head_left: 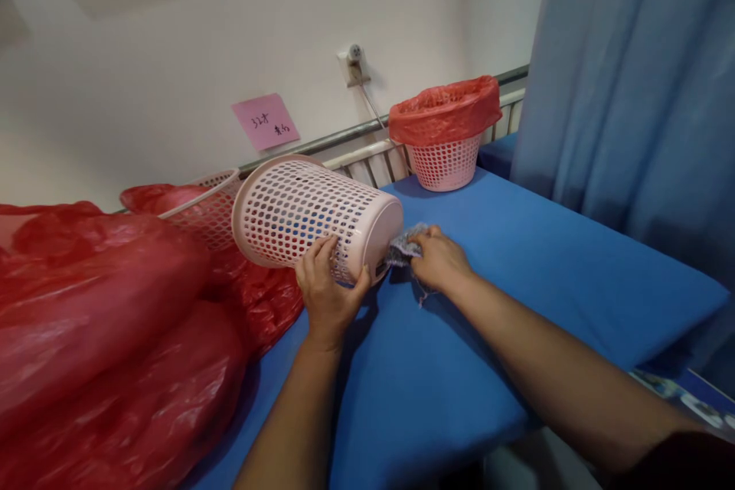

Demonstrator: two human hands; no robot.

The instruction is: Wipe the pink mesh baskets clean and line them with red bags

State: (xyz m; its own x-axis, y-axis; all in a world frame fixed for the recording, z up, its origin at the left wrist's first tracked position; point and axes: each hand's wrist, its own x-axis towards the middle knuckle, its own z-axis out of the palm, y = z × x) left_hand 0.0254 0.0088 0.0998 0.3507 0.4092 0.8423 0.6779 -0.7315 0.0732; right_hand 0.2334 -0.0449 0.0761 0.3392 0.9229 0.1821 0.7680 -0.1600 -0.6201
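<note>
A pink perforated plastic basket (304,214) lies on its side on the blue bed surface (517,276), its base turned to the right. My left hand (328,287) grips the basket's lower side near the base. My right hand (439,260) is closed on a grey cloth (405,243) and presses it against the basket's base.
A heap of red plastic bags (103,321) fills the left. A second pink basket (207,207) lies behind the first. An upright basket lined with a red bag (445,130) stands at the back by the rail. A blue curtain (632,92) hangs on the right.
</note>
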